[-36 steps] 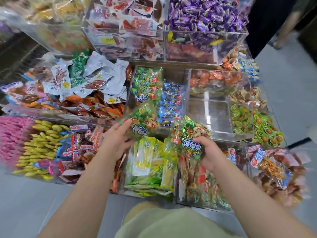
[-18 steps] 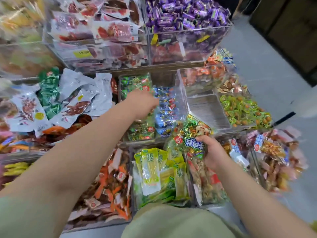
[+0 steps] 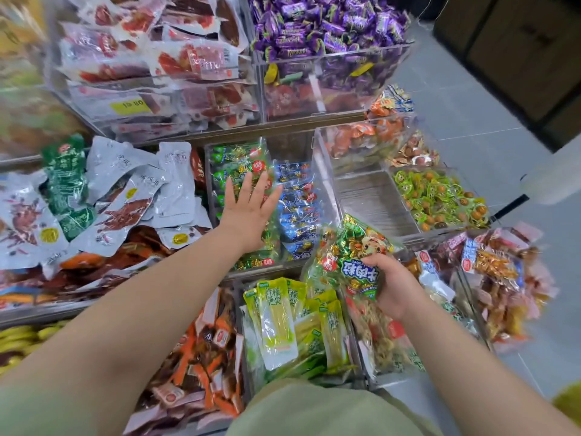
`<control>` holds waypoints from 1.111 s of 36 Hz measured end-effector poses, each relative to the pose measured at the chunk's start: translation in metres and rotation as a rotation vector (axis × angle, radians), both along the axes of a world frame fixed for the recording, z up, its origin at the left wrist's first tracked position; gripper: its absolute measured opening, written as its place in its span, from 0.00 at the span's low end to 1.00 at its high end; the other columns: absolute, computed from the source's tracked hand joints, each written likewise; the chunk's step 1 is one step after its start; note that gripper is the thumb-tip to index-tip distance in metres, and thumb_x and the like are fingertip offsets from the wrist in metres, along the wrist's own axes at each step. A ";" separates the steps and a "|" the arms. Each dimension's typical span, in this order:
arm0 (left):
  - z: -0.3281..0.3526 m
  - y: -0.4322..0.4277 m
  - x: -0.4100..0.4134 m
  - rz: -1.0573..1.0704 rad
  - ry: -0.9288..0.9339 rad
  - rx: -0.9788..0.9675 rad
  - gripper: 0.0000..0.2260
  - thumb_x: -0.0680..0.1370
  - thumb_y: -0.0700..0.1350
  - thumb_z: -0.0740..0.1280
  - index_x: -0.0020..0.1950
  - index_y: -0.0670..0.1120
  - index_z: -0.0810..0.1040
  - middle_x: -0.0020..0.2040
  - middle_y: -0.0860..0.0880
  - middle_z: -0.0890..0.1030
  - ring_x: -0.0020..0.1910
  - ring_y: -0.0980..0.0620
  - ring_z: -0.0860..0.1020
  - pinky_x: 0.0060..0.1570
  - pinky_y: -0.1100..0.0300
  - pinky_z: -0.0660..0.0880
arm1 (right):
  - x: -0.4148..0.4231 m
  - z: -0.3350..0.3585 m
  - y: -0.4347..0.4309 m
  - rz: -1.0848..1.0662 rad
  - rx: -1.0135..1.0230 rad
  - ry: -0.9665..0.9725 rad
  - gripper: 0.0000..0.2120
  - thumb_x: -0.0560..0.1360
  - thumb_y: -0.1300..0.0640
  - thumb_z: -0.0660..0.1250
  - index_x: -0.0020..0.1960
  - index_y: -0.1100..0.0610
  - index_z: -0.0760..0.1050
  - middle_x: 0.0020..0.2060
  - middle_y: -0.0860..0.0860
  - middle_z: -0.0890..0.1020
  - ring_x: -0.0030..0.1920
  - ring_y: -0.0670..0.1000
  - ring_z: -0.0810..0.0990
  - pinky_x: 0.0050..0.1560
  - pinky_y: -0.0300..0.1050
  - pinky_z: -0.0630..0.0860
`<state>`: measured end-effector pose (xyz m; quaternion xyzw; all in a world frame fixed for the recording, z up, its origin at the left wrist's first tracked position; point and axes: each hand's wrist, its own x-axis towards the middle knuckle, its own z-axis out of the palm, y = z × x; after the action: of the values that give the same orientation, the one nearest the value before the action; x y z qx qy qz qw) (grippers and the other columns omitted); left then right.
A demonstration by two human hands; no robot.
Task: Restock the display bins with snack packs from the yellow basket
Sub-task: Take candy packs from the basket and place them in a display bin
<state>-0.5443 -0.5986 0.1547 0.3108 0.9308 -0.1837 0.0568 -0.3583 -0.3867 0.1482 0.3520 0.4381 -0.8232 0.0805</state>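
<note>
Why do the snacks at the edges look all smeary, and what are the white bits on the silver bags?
Head view: the middle is sharp, so the left hand and the green snack pack gripped by the right hand look crisp; the far left edge smears with blur; white patches on the silver pouches are glare off shiny wrap.

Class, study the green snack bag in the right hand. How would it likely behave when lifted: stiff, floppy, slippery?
Probably floppy: the green snack bag bulges and creases around the right hand. Likely slippery, since its clear film shines. Its small wrapped pieces would probably shift inside.
</note>
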 end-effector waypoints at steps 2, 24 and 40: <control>0.004 0.002 -0.003 -0.004 0.017 0.018 0.52 0.73 0.55 0.71 0.76 0.52 0.29 0.79 0.43 0.40 0.77 0.38 0.44 0.71 0.32 0.46 | 0.000 0.001 0.000 0.002 0.003 0.004 0.14 0.73 0.63 0.63 0.58 0.64 0.69 0.38 0.58 0.80 0.33 0.55 0.81 0.30 0.45 0.77; 0.015 0.000 -0.041 -0.115 -0.071 -0.025 0.62 0.58 0.72 0.73 0.76 0.57 0.34 0.79 0.47 0.52 0.76 0.44 0.56 0.73 0.41 0.50 | 0.001 0.006 -0.003 -0.017 -0.002 -0.009 0.15 0.73 0.64 0.64 0.59 0.62 0.68 0.39 0.57 0.80 0.34 0.53 0.81 0.32 0.46 0.77; 0.031 0.026 -0.061 -0.090 -0.202 -0.197 0.65 0.54 0.73 0.74 0.77 0.58 0.35 0.78 0.44 0.34 0.77 0.37 0.38 0.72 0.36 0.42 | -0.003 0.011 0.000 -0.041 0.001 0.003 0.14 0.73 0.65 0.65 0.57 0.61 0.67 0.39 0.57 0.79 0.35 0.54 0.80 0.32 0.46 0.77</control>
<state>-0.6056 -0.5722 0.1859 0.3620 0.8830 -0.2442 0.1719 -0.3618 -0.3869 0.1591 0.3596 0.4314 -0.8250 0.0625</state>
